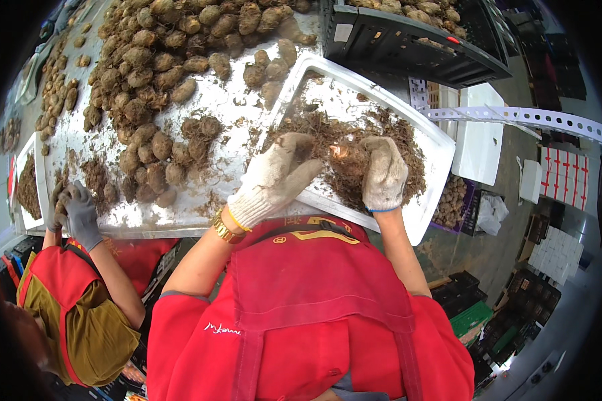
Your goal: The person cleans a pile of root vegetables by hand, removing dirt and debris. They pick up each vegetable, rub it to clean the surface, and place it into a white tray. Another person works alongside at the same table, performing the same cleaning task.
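Note:
Over a white foam tray (436, 150), my right hand (385, 173), in a soiled white knit glove, grips a brown hairy taro corm (350, 159). A pale patch of bare flesh shows at the corm's upper left end. My left hand (278, 173), gloved alike, is just left of the corm, its thumb and fingers apart with no held thing visible between them. Loose brown fibres and peelings (406, 188) lie thick in the tray below both hands. To the left, a large heap of taro corms (145, 75) covers much of the metal tabletop (185, 218).
A black plastic crate (411, 45) of corms stands beyond the tray. At left, a co-worker's grey-gloved hands (80, 210) hold a small corm beside another white tray (39, 185). A perforated metal bar (516, 118) juts out at right, above a purple crate (464, 205) of corms.

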{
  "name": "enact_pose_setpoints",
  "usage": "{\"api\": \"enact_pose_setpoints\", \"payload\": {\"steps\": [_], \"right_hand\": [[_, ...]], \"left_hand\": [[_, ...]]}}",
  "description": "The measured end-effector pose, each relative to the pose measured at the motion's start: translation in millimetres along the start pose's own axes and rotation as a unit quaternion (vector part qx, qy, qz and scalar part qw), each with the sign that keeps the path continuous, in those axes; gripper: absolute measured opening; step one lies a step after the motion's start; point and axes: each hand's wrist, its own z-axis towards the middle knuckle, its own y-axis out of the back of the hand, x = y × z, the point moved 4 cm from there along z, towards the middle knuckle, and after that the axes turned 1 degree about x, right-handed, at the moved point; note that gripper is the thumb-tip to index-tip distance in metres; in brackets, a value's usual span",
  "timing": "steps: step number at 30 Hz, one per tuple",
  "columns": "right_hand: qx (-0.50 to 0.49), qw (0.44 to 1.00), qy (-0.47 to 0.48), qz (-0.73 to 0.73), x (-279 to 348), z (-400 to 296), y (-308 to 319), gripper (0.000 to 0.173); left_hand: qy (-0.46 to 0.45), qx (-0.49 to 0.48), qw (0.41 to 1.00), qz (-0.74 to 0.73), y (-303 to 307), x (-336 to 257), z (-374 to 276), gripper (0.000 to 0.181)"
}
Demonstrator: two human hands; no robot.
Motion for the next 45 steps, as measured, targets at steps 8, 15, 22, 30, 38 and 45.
{"api": "enact_pose_setpoints", "payload": {"steps": [8, 15, 22, 30, 38, 45], "right_hand": [[0.045, 0.999, 0.021, -0.017, 10, 0, -4, 0.017], [0.013, 0.982, 0.025, -0.186, -13, -2, -14, 0.030], [0.018, 0.999, -0.027, -0.001, -51, -3, -18, 0.031], [0.073, 0.980, 0.119, -0.140, -22, -5, -29, 0.031], [0.131, 0.965, 0.131, -0.185, -13, -8, -22, 0.032], [0.056, 0.942, 0.309, -0.114, 48, -1, -4, 0.028]], "left_hand": [[-0.188, 0.060, 0.980, 0.003, -12, -5, 13, 0.021], [-0.221, 0.087, 0.961, 0.139, -32, -22, -6, 0.013], [0.026, 0.191, 0.945, 0.265, -22, 6, 0, 0.039], [-0.067, -0.051, 0.996, 0.012, 2, 4, 12, 0.029], [-0.042, 0.096, 0.994, 0.015, -9, 9, 21, 0.021], [0.009, 0.134, 0.991, -0.021, -31, 44, 25, 0.027]]}}
